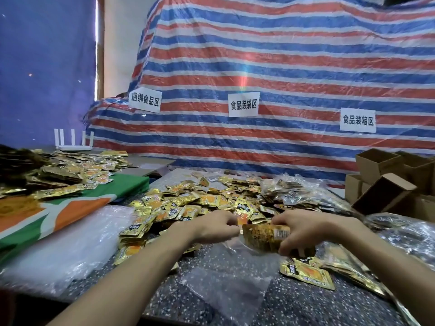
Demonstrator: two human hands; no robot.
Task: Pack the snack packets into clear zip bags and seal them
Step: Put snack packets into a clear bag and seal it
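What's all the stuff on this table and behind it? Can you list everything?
snack packets: many, gold and orange, heaped mid-table
packet stack: one, gold, in right hand
clear zip bag: one, see-through, flat on near table
cardboard boxes: several, brown, right
paper signs: three, white, on tarp
tarp: one, red-blue-white stripes, behind
router: one, white, far left
cloth: one, green-orange, left
left hand: at stack's end, grasp unclear
right hand: grips stack

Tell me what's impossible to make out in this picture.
Head view:
Left hand: curled fingers hide its grip.
Snack packets gripped by right hand: count lost to blur.
Clear zip bag: seal invisible against speckled table.
Cardboard boxes: cut by right edge.
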